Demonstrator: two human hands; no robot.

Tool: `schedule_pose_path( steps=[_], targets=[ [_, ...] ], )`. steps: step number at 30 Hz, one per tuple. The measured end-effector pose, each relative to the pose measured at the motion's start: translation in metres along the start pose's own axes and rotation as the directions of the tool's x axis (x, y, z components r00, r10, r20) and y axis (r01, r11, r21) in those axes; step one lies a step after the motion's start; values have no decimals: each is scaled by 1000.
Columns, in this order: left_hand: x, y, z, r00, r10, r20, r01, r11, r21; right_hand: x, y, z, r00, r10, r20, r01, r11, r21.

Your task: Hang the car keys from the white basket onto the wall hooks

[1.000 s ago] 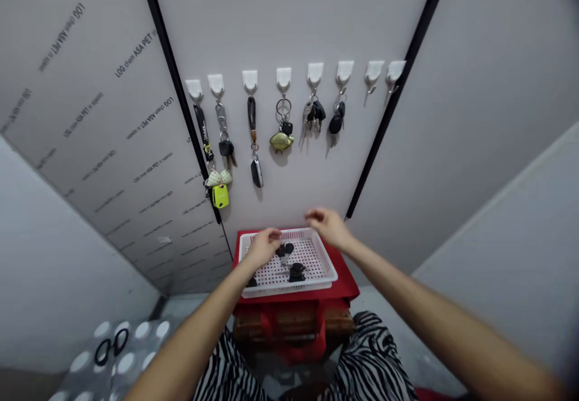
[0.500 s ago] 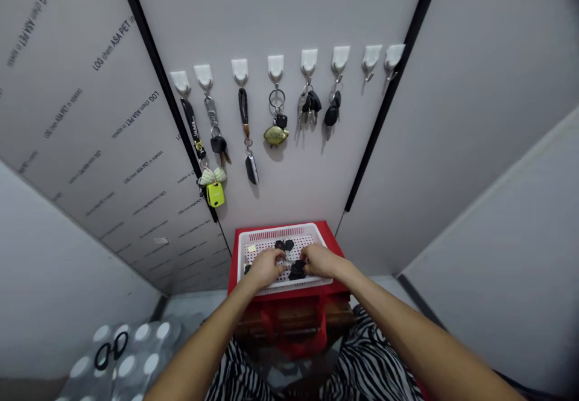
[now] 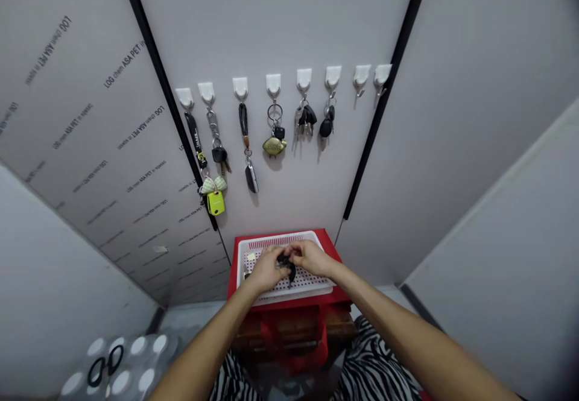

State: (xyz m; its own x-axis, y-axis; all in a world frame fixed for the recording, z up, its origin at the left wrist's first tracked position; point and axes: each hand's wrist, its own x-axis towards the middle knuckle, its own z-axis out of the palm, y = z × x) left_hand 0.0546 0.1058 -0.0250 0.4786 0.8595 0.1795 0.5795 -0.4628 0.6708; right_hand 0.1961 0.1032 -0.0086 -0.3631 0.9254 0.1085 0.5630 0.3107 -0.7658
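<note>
Over a white plastic basket, my two hands meet around a bunch of black-headed keys. My left hand grips the bunch from the left, thumb and fingers closed on it. From the right, my right hand pinches its upper part with bent fingers. Part of the bunch is hidden by the fingers. A small pale yellow piece lies at the basket's left, and something dark shows below it, partly covered by my left hand.
Several white hooks line the wall ahead, most with hanging keys, including a yellow-green fob and a gold charm. The basket sits on a red bag. White-capped bottles stand at lower left.
My right hand has moved left to meet my left hand. The black-headed keys, earlier lying apart in the basket, are now gathered between my hands. The view has tilted slightly up.
</note>
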Motion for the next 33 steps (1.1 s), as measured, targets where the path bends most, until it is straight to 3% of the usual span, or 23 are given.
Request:
schedule_pose_path(
  steps=[4, 7, 13, 18, 21, 26, 30, 33],
  targets=[
    [3, -2, 6, 989, -40, 143, 76, 963, -257, 3, -9, -5, 1000, -3, -10, 4, 997, 72],
    [4, -3, 8, 981, -74, 180, 138, 917, -373, 4, -6, -8, 999, 28, -37, -26, 998, 63],
    [9, 7, 2, 987, -74, 143, 127, 906, -405, 2, -3, -25, 987, 131, -97, -125, 990, 65],
    [33, 48, -21, 1000, 14, 19, -7, 939, -345, 6, -30, -70, 965, 89, -248, -59, 990, 126],
    [56, 87, -46, 989, 92, -117, -122, 951, -285, 8, -58, -110, 903, 30, -429, 13, 995, 99],
    [91, 159, -84, 934, 214, -285, -265, 952, -154, 12, -103, -176, 719, -97, -688, 137, 991, 4],
    [110, 204, -102, 903, 251, -349, -287, 956, -53, 21, -123, -216, 583, -183, -791, 223, 973, -60],
    [122, 222, -107, 902, 249, -353, -271, 963, -11, 32, -126, -237, 528, -194, -827, 238, 968, -76]
  ],
)
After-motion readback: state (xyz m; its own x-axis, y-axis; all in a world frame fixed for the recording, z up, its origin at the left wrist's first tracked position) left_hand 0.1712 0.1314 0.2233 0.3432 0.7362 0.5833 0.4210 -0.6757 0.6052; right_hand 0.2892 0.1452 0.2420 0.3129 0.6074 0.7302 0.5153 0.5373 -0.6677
